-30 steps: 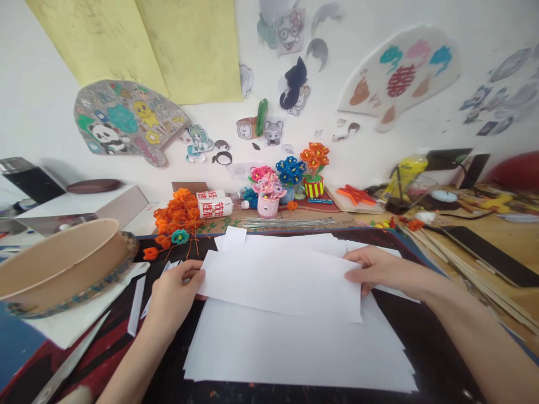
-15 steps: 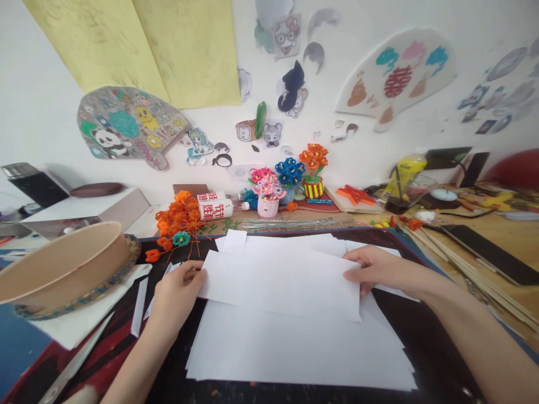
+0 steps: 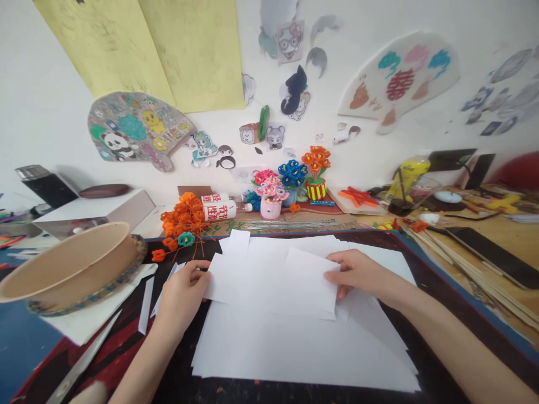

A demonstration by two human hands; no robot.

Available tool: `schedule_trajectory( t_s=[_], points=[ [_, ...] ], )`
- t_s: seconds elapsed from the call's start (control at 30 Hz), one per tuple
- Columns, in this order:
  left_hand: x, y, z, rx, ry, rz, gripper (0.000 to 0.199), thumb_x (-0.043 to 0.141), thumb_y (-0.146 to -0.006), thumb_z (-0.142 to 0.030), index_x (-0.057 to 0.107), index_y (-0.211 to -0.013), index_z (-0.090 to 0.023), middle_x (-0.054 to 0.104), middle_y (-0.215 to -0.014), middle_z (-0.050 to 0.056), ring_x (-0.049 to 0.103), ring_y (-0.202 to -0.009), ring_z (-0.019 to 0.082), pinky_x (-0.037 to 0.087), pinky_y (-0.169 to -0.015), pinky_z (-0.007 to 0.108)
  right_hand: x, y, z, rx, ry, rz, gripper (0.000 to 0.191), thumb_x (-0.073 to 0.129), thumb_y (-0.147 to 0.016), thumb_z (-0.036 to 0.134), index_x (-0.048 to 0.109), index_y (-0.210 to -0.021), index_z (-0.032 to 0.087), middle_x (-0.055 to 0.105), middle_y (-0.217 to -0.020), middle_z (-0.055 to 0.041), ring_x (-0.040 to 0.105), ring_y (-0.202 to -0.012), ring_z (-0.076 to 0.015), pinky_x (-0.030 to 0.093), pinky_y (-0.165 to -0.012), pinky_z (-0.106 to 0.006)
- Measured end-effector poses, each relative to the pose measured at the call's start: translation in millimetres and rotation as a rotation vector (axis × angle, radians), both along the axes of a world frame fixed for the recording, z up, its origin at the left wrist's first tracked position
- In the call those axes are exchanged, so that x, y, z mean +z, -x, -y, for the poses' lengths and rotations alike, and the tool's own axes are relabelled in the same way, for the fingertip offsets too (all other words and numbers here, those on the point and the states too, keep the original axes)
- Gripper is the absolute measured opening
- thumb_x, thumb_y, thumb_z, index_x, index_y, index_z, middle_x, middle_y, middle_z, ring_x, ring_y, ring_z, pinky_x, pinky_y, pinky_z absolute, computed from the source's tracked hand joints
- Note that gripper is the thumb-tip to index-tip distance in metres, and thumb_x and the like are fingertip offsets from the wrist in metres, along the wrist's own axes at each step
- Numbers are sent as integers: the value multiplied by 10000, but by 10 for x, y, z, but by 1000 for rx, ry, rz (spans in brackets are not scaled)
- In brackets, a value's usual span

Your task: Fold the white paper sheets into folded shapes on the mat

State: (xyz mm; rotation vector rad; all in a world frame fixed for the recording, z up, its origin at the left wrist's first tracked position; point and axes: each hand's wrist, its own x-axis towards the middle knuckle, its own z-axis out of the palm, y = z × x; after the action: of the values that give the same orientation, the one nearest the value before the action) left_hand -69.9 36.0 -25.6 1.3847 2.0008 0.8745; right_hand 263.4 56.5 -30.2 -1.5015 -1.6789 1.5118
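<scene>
My left hand (image 3: 185,292) pinches the left edge of a white paper piece (image 3: 252,286) held over a stack of white sheets (image 3: 295,353). At the right, my right hand (image 3: 353,272) grips the edge of a smaller-looking white piece (image 3: 311,283), which overlaps the first one. White on white hides where one piece ends and the other begins. A narrow white strip (image 3: 239,243) lies at the back left of the stack.
Scissors (image 3: 80,365), a paper strip (image 3: 145,306) and a round beige tub (image 3: 63,269) are at the left. Orange craft flowers (image 3: 183,219), bottles (image 3: 221,209) and small flower pots (image 3: 270,209) line the back. A black phone (image 3: 497,255) and thin sticks (image 3: 467,275) lie at the right.
My right hand has moved left, closer to my left hand. The paper at its fingers now shows as a separate, shorter piece overlapping the left one. The view has shifted slightly.
</scene>
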Motion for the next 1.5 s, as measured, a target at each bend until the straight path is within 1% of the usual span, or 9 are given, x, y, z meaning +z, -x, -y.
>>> schedule_trajectory(
  t_s=[0.2, 0.37, 0.47, 0.63, 0.77, 1.0, 1.13, 1.37, 1.5],
  points=[
    [45, -27, 8, 5, 15, -8, 346, 511, -623, -385, 602, -901, -201, 670, -678, 14, 616, -647, 212, 479, -468, 253, -64, 209, 48, -26, -121, 51, 168, 569, -752, 259, 648, -860, 158, 691, -597, -10, 688, -581, -202, 478, -585, -265],
    [54, -50, 31, -23, 26, 4, 333, 521, -632, -376, 588, -911, -206, 655, -623, -10, 590, -527, 187, 471, -454, 263, -59, 317, 105, -182, -207, 116, 254, 555, -754, 237, 673, -973, 183, 651, -509, 31, 679, -594, -210, 461, -648, -286],
    [76, -69, 56, -45, 37, -7, 317, 513, -640, -361, 581, -909, -209, 620, -560, -34, 571, -468, 174, 447, -444, 256, -42, 338, 115, -218, -217, 129, 270, 544, -757, 224, 680, -988, 190, 647, -497, 32, 680, -617, -214, 458, -656, -284],
    [107, -73, 83, -73, 28, -58, 289, 520, -666, -388, 575, -889, -213, 589, -516, -57, 526, -397, 149, 361, -409, 235, -88, 283, 68, -186, -192, 51, 245, 566, -757, 225, 666, -974, 173, 646, -540, 31, 689, -583, -198, 467, -655, -272],
    [122, -75, 97, -83, 27, -57, 296, 534, -670, -402, 569, -893, -210, 580, -491, -58, 507, -388, 144, 345, -409, 230, -126, 266, 54, -163, -168, 6, 175, 592, -743, 243, 658, -886, 168, 638, -558, 29, 687, -552, -196, 474, -608, -264],
    [150, -107, 116, -84, 53, 4, 343, 550, -654, -418, 562, -920, -202, 553, -454, -59, 489, -376, 150, 354, -383, 231, -80, 306, 95, -164, -167, 61, 176, 573, -753, 233, 664, -894, 180, 636, -509, 34, 697, -591, -207, 464, -658, -272],
    [160, -132, 127, -73, 29, 10, 338, 551, -652, -416, 568, -913, -201, 544, -451, -62, 488, -379, 145, 357, -378, 226, -77, 299, 95, -148, -157, 56, 202, 575, -753, 233, 665, -925, 178, 657, -528, 26, 695, -587, -206, 471, -669, -279],
    [131, -87, 93, -101, 59, 29, 373, 559, -634, -427, 573, -928, -198, 550, -448, -62, 502, -384, 154, 376, -385, 238, -106, 293, 89, -152, -172, 36, 178, 588, -744, 241, 662, -894, 179, 649, -560, 30, 696, -557, -202, 477, -637, -269],
    [109, -59, 82, -117, 55, 27, 381, 546, -647, -432, 560, -945, -195, 545, -434, -64, 494, -383, 153, 386, -389, 237, -102, 289, 91, -149, -172, 59, 172, 585, -741, 237, 665, -882, 179, 646, -529, 31, 695, -559, -204, 478, -640, -271]
  ],
)
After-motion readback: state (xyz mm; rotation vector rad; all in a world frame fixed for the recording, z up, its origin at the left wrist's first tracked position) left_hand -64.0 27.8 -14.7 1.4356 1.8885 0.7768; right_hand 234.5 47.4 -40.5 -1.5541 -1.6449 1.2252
